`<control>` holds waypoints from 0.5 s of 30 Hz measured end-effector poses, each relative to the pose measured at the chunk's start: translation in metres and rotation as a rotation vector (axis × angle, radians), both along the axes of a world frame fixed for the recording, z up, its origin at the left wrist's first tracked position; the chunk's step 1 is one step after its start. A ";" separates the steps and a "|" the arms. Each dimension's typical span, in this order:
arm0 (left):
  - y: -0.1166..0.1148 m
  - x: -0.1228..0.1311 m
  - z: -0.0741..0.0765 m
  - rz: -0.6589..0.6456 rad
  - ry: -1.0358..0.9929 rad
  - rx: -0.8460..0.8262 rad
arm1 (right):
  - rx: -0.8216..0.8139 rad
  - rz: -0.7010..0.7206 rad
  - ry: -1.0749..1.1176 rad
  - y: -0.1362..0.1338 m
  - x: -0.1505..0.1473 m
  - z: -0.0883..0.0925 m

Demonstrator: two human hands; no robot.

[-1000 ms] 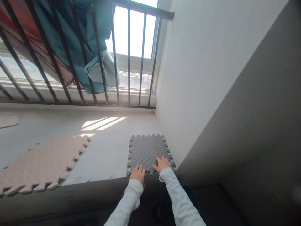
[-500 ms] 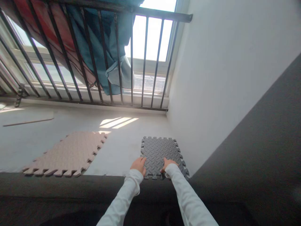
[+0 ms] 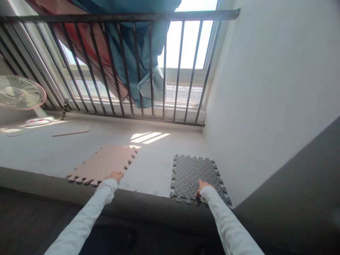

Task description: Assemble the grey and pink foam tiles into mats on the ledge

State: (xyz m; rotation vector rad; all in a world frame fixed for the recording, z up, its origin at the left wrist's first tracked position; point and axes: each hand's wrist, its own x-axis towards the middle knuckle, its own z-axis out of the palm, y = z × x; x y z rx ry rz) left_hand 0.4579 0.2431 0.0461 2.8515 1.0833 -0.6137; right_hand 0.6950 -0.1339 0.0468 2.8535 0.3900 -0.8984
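Observation:
A grey foam puzzle mat (image 3: 192,173) lies on the pale floor beside the white wall. My right hand (image 3: 202,186) rests on its near edge; most of the fingers are hidden behind the wrist. A beige foam puzzle mat (image 3: 105,163) lies to the left. My left hand (image 3: 114,176) reaches out to the beige mat's near right corner and touches it; its fingers barely show. Both arms wear white sleeves.
A dark ledge (image 3: 148,207) runs across in front of me. Black railing bars (image 3: 151,71) stand before the window, with blue and red cloth (image 3: 138,46) hung over them. A white fan (image 3: 21,94) stands at the far left. A white wall (image 3: 265,88) rises on the right.
My left hand has left the grey mat and moved left to the beige mat. My right hand stays on the grey mat. The view has swung left, bringing the fan in.

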 end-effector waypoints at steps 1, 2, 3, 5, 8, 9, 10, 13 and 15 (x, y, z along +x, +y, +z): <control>-0.001 -0.001 0.002 -0.016 0.034 0.013 | -0.003 0.000 -0.004 0.000 -0.001 0.001; -0.002 -0.002 0.004 -0.041 0.050 0.037 | -0.005 0.000 -0.007 0.000 -0.002 0.001; -0.004 -0.002 0.006 -0.070 0.075 0.059 | -0.006 0.000 -0.010 -0.001 -0.002 0.002; -0.006 -0.002 0.010 -0.108 0.120 0.091 | -0.009 -0.003 -0.015 -0.001 -0.004 0.004; -0.010 0.004 0.011 -0.122 0.075 0.089 | -0.010 -0.012 -0.014 -0.001 -0.005 0.006; -0.013 0.008 0.010 -0.138 0.033 0.087 | -0.010 -0.012 -0.012 -0.001 -0.006 0.007; -0.018 0.013 0.007 -0.157 -0.018 0.086 | -0.010 -0.011 -0.009 -0.001 -0.006 0.008; -0.041 0.036 -0.004 -0.236 -0.170 0.057 | -0.009 -0.011 -0.006 0.000 -0.006 0.010; -0.063 0.057 -0.012 -0.318 -0.219 -0.007 | -0.006 -0.005 -0.012 0.000 -0.007 0.011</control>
